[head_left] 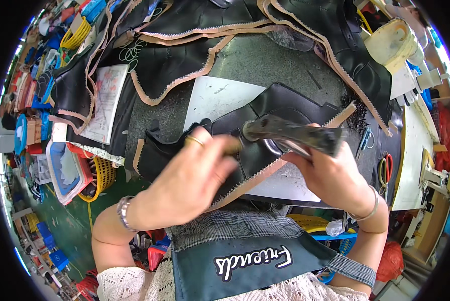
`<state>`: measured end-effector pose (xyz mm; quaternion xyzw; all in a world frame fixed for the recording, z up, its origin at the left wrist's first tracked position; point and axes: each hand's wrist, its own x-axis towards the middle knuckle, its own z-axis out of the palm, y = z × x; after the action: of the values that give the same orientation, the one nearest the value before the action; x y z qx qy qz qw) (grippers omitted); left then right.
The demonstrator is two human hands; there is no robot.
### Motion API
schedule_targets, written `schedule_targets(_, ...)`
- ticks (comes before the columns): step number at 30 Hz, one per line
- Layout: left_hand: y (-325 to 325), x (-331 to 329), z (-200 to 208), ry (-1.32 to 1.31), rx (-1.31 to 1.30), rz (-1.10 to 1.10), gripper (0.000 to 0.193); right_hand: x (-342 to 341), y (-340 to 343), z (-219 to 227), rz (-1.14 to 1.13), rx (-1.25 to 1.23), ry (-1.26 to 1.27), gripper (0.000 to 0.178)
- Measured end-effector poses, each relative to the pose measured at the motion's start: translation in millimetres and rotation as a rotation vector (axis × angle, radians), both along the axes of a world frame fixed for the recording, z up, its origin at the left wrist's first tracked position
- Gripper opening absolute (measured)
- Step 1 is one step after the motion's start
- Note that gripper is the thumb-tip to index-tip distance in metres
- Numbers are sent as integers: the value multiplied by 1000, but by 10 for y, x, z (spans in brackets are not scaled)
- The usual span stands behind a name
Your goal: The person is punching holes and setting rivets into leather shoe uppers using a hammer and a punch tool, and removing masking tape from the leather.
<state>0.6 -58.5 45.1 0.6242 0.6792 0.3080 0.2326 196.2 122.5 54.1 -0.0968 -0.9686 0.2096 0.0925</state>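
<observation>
A black leather piece [280, 105] with a tan zigzag-cut edge lies spread before me, partly over a white sheet [217, 95]. My right hand [333, 175] is closed around a dark, worn hammer [295, 131], whose round face is at the middle of the leather. Just left of that face, my left hand [184, 175] is over the same piece, wearing a ring and a bracelet. Its fingers are bent and smeared by motion, so whether they pinch anything cannot be made out. The leather beneath that hand is partly hidden.
More black leather pieces [169, 65] with tan edges lie across the back of the dark worktop [250, 57]. Red-handled scissors [385, 168] and blue snips [367, 138] rest at the right. A yellowed tub [395, 45] stands back right; a yellow basket [104, 178] is at left.
</observation>
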Motion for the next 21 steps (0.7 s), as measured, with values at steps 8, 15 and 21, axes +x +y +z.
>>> schedule_targets(8,163,-25,-351,-446,293,352,15,-22,-109,-375,-53,154,-251,26)
schedule_targets(15,201,-48,-621,-526,156,500,10,6,-143,-399,-27,271,-230,25)
schedule_targets(21,236,-64,-645,-618,160,514,7,-7,-138,-386,-15,276,-203,26)
